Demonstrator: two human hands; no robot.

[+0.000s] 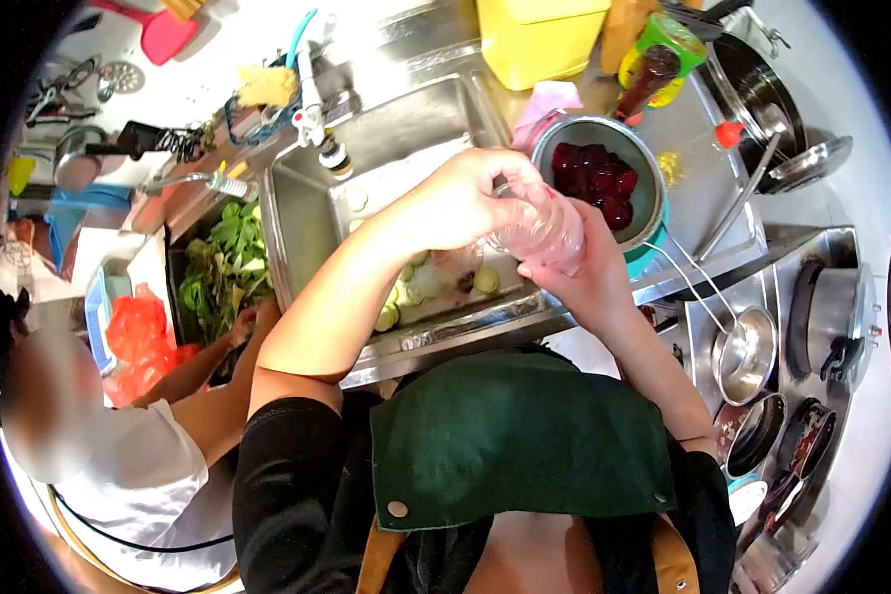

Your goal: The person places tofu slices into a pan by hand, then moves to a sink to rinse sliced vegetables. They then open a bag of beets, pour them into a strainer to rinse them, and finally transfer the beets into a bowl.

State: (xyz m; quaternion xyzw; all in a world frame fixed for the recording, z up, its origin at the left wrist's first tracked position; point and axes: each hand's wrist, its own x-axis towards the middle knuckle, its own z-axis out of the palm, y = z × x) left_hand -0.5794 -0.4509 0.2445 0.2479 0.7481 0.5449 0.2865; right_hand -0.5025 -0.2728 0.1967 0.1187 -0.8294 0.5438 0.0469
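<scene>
metal sink (416, 119) lies at nine o'clock from a clear jar (543, 236), grasped by left hand (485, 193) and right hand (592, 267); strainer (647, 203), two o'clock.

My left hand (485, 195) and right hand (596, 269) jointly grip a clear jar (544, 236) above the right side of the sink (411, 111). Adjacent to the right hand, a round strainer (645, 206) contains glossy dark red pieces (592, 178). At my left, a co-worker (144, 445) reaches toward leafy greens (223, 255).
</scene>
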